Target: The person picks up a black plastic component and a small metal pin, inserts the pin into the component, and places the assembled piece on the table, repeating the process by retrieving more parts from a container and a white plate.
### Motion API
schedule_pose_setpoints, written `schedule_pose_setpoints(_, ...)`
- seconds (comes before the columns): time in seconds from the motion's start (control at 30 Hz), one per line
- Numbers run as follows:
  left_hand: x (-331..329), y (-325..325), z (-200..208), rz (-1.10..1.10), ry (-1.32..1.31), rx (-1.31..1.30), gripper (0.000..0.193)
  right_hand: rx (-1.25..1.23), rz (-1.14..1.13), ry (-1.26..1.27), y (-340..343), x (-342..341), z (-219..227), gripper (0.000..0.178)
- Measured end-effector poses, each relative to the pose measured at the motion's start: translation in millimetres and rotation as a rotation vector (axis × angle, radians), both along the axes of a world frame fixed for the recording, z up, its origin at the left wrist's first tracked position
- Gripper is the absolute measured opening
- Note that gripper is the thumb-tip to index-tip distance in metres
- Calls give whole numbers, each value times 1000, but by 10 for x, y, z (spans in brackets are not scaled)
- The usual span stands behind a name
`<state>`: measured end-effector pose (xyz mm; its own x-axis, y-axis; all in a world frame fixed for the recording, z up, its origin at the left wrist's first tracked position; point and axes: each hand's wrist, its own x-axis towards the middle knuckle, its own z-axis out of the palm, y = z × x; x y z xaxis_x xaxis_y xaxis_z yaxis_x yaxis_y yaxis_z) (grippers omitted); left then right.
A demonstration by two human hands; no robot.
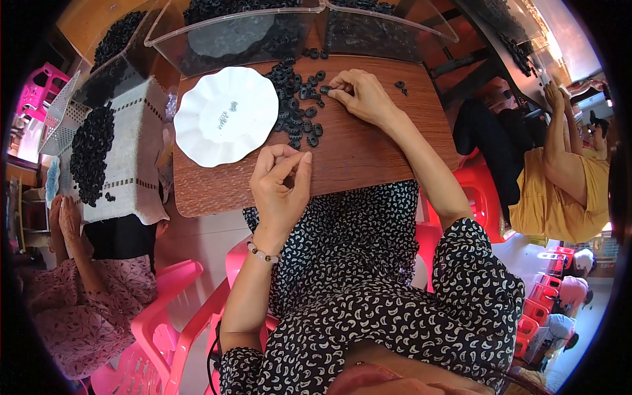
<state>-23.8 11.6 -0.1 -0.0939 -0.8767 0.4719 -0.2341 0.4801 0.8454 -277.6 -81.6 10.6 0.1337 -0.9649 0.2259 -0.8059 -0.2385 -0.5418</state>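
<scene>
A loose pile of small black ring-shaped parts [296, 99] lies on the brown wooden table [368, 158]. At the pile's right edge, my right hand [367, 99] pinches one black ring-shaped part [325, 89] between thumb and fingertips. My left hand [283, 181] is near the table's front edge, just below the pile. Its thumb and index finger are pressed together, and anything between them is too small to make out. Left of the pile sits a white plate [197, 131] with a wavy rim, and tiny grey pieces [228, 115] are gathered at its middle.
Clear plastic bins [230, 41] of black parts line the table's far edge. Two small black parts [401, 86] lie apart at the right. Another heap [93, 155] covers a cloth-topped table at left. People sit on both sides, among pink chairs [161, 322].
</scene>
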Motion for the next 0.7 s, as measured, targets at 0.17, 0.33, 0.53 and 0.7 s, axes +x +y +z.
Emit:
schedule_pose_setpoints(0.17,-7,6,28,5,31,26,10,76,-22,-118,66,37,100,24)
schedule_pose_setpoints(0.33,16,-2,40,7,61,-11,18,233,44,-443,339,233,258,24)
schedule_pose_setpoints(0.53,-12,-5,17,-52,247,114,31,253,243,-800,649,521,171,19)
schedule_pose_setpoints(0.7,17,-26,-40,-59,321,185,30,63,294,-550,753,676,184,18)
